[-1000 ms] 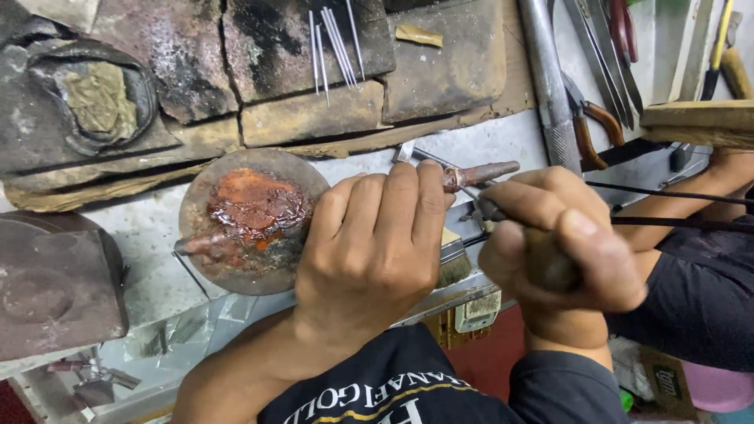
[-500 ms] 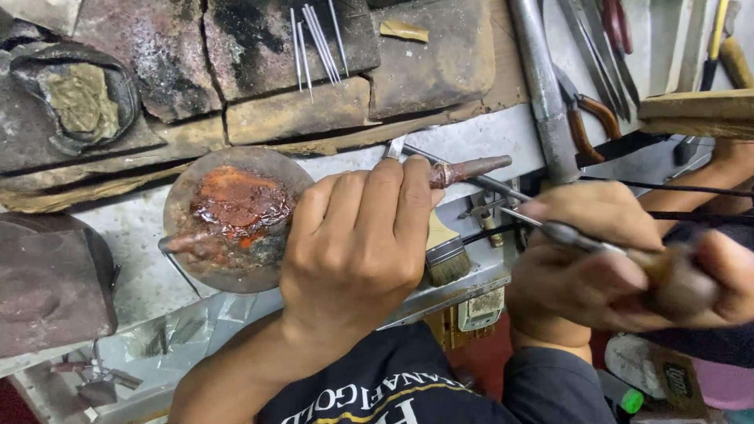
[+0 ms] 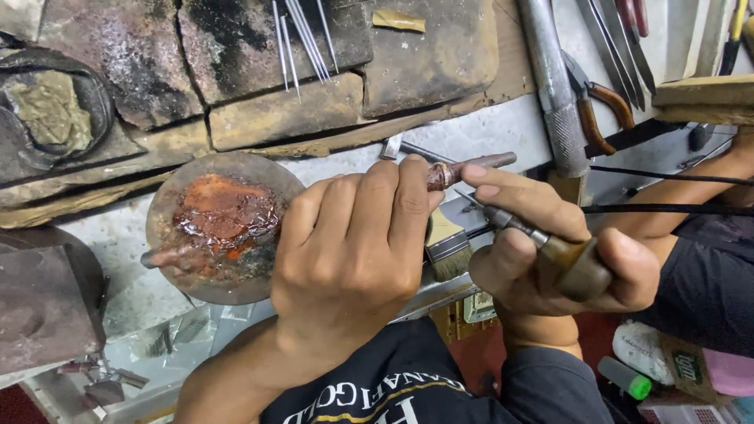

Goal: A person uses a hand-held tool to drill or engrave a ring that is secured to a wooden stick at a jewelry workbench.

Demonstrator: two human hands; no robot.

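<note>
The left hand [image 3: 353, 259] lay curled over the front edge of the counter [image 3: 487, 129], its fingers closed around a short stick [image 3: 463, 169] whose dark, reddish-brown tip poked out past the fingertips toward the right. What sat on that tip was too small to make out; it may have been a bit of metal set in wax, but the view did not settle it.

The right hand [image 3: 550, 251] was clamped on a graver [image 3: 542, 239] with a rounded wooden handle seated in the palm, and the thin steel point reached up and left to meet the end of the stick. The index finger stretched along the tool, its tip just beside the stick's end.

Just left of the left hand, a round metal dish [image 3: 216, 228] held a glossy lump of red-orange wax, and part of its rim was hidden by the knuckles. A small flat brush [image 3: 448, 247] lay between the two hands, partly under them.

Further back, scorched bricks [image 3: 236, 63] lined the counter, with a bundle of thin steel rods [image 3: 302, 39] resting across them. A knurled metal bar [image 3: 554, 86] and a pair of pliers [image 3: 597, 106] with brown grips lay at the right, well apart from the work.
</note>
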